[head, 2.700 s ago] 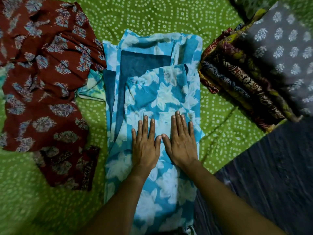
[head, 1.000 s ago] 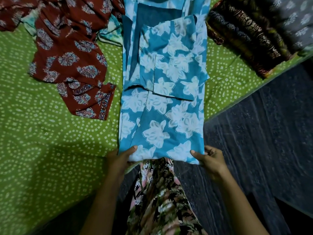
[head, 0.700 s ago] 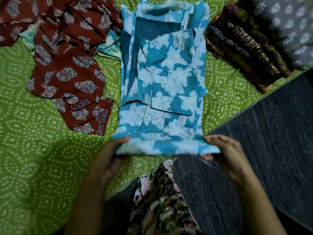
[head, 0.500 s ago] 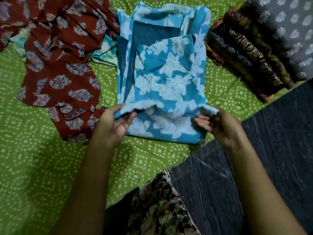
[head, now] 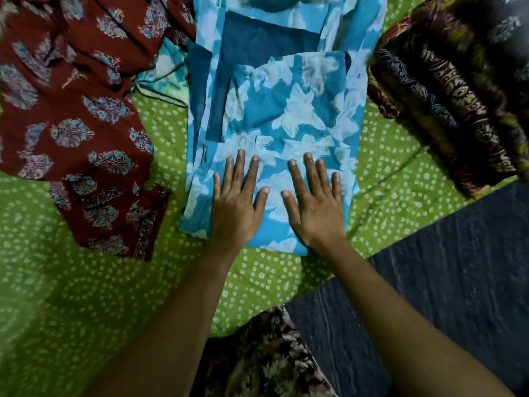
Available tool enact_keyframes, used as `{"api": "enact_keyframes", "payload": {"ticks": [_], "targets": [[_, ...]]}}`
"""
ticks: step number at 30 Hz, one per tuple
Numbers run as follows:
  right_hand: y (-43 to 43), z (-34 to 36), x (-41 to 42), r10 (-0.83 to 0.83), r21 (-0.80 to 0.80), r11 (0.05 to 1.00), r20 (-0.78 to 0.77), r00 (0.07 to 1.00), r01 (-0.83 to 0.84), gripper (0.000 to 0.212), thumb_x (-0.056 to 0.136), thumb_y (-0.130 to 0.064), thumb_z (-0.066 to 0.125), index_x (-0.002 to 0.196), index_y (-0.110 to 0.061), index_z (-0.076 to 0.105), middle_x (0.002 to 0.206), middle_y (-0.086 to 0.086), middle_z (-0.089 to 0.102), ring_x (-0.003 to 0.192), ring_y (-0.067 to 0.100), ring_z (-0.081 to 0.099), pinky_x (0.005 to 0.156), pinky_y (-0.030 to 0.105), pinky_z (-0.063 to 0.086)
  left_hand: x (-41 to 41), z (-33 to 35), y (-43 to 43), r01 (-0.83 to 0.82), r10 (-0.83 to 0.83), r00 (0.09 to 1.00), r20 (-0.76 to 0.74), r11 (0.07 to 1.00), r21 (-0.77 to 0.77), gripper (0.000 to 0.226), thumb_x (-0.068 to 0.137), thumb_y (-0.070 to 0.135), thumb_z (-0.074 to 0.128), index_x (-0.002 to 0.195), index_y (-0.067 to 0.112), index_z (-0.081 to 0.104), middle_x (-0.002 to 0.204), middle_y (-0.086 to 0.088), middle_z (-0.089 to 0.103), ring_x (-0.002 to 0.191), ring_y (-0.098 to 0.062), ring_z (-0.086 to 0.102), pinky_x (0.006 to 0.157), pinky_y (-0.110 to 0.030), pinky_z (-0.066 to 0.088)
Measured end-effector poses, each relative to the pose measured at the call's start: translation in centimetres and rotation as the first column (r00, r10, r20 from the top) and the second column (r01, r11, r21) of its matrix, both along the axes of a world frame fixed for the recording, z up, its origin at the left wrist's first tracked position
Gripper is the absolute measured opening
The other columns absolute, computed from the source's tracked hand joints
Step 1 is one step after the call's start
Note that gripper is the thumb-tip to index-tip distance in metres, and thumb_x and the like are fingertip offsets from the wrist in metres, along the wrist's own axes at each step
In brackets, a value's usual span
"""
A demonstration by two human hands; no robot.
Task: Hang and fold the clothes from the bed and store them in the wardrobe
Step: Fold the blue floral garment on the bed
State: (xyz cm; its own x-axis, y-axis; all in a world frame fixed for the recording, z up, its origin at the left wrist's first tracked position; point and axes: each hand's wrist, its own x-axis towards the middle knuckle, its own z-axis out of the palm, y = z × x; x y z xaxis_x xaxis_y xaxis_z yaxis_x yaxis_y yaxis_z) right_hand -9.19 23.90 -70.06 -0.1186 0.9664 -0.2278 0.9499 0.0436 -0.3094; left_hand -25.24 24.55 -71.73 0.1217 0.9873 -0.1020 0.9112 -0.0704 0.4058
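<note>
Closest in, at the bottom edge: dark floral-print clothing [head: 266, 356] on the person, with dark floor [head: 443, 282] to its right. Then the green dotted bedsheet [head: 86, 296], spread over pretty much the whole left and middle. Two bare forearms reaching forward over it.

Next up, left hand [head: 236, 207] and right hand [head: 317, 210] side by side, thumbs near but not touching. Palms down, fingers straight and a bit spread, pressed flat on the near end of the blue floral garment [head: 286, 110]. Nothing gripped or pinched by either one.

Garment itself lying folded on the sheet as a longish rectangle running away from the camera, plain darker blue inner side showing toward the far end.

Just left of it, a maroon printed garment [head: 71, 110], rumpled. Small teal cloth [head: 169, 73] peeking out between those two. Off to the right, by the bed edge, a stack of folded dark printed clothes [head: 443, 110], plus a grey cloth with white motifs [head: 509, 24] in the far right corner, kinda blurry.
</note>
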Motion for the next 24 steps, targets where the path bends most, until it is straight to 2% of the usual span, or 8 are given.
{"api": "enact_keyframes", "payload": {"ticks": [4,6,8,11,13,15,18,24], "targets": [[0.2,0.8,0.6,0.019,-0.057,0.998,-0.04,0.999,-0.021,0.066,0.096,-0.057,0.022,0.152,-0.026,0.006,0.159,0.006,-0.008,0.146,0.023,-0.01,0.116,0.044,-0.009,-1.0,0.5,0.5,0.097,-0.097,0.995,0.007,0.992,-0.08,0.075,0.091,0.064,0.021,0.15,0.018,0.015,0.156,-0.008,0.002,0.143,-0.024,-0.003,0.112,-0.045,-0.003],[-0.8,1.3,1.5,0.189,-0.117,0.974,-0.049,0.981,-0.194,0.077,0.089,-0.068,0.02,0.152,-0.028,0.0,0.157,0.011,-0.017,0.144,0.029,-0.017,0.115,0.049,-0.011,-2.4,0.7,0.1,0.257,-0.256,0.966,0.034,0.941,-0.221,0.101,0.073,0.086,0.014,0.149,0.022,-0.004,0.153,-0.007,-0.019,0.14,-0.021,-0.022,0.11,-0.046,-0.014],[-1.8,1.7,2.6,0.365,-0.191,0.913,-0.008,0.931,-0.36,0.09,0.081,-0.079,0.023,0.151,-0.029,-0.005,0.156,0.017,-0.019,0.142,0.037,-0.02,0.112,0.059,-0.009,-3.6,0.9,0.0,0.392,-0.401,0.915,0.036,0.865,-0.313,0.124,0.054,0.096,0.03,0.146,0.027,-0.017,0.15,-0.006,-0.031,0.137,-0.019,-0.032,0.108,-0.044,-0.021],[-1.8,2.6,2.9,0.488,-0.323,0.842,0.118,0.865,-0.431,0.107,0.078,-0.073,0.048,0.145,-0.029,-0.023,0.151,0.023,-0.027,0.138,0.044,-0.025,0.11,0.065,-0.007,-4.0,1.5,0.1,0.436,-0.483,0.875,-0.045,0.823,-0.363,0.142,0.048,0.072,0.073,0.143,0.029,-0.023,0.146,-0.004,-0.039,0.136,-0.024,-0.035,0.105,-0.041,-0.026],[-1.6,3.7,1.8,0.477,-0.393,0.836,0.174,0.862,-0.383,0.103,0.087,-0.054,0.052,0.143,-0.025,-0.03,0.149,0.023,-0.032,0.137,0.046,-0.026,0.11,0.066,-0.005,-3.3,2.4,0.1,0.402,-0.444,0.896,-0.014,0.823,-0.401,0.137,0.056,0.056,0.08,0.141,0.031,-0.025,0.143,-0.001,-0.042,0.134,-0.022,-0.037,0.106,-0.042,-0.024],[-1.7,4.7,0.1,0.409,-0.439,0.85,0.202,0.89,-0.291,0.084,0.098,-0.03,0.042,0.145,-0.019,-0.027,0.149,0.023,-0.03,0.138,0.047,-0.021,0.108,0.068,0.001,-2.9,3.2,-0.2,0.377,-0.405,0.914,0.023,0.828,-0.416,0.121,0.071,0.034,0.078,0.138,0.035,-0.023,0.144,0.001,-0.04,0.135,-0.019,-0.035,0.108,-0.046,-0.021],[-2.2,5.3,-1.9,0.331,-0.494,0.852,0.257,0.908,-0.171,0.071,0.101,-0.013,0.031,0.146,-0.016,-0.024,0.151,0.022,-0.029,0.14,0.046,-0.016,0.105,0.069,0.009,-2.6,4.3,-1.1,0.361,-0.413,0.91,-0.021,0.818,-0.448,0.109,0.077,-0.017,0.05,0.139,0.039,-0.02,0.149,0.0,-0.036,0.138,-0.02,-0.032,0.109,-0.046,-0.019],[-2.0,8.2,-1.3,0.262,-0.664,0.741,0.155,0.953,-0.096,0.076,0.1,-0.016,0.041,0.148,-0.03,-0.016,0.154,0.01,-0.027,0.143,0.036,-0.018,0.107,0.069,0.004,-1.3,8.2,-2.3,0.31,-0.416,0.908,-0.056,0.755,-0.578,0.102,0.078,-0.025,0.035,0.148,0.036,-0.007,0.153,-0.003,-0.029,0.141,-0.025,-0.026,0.111,-0.053,-0.012]]}}
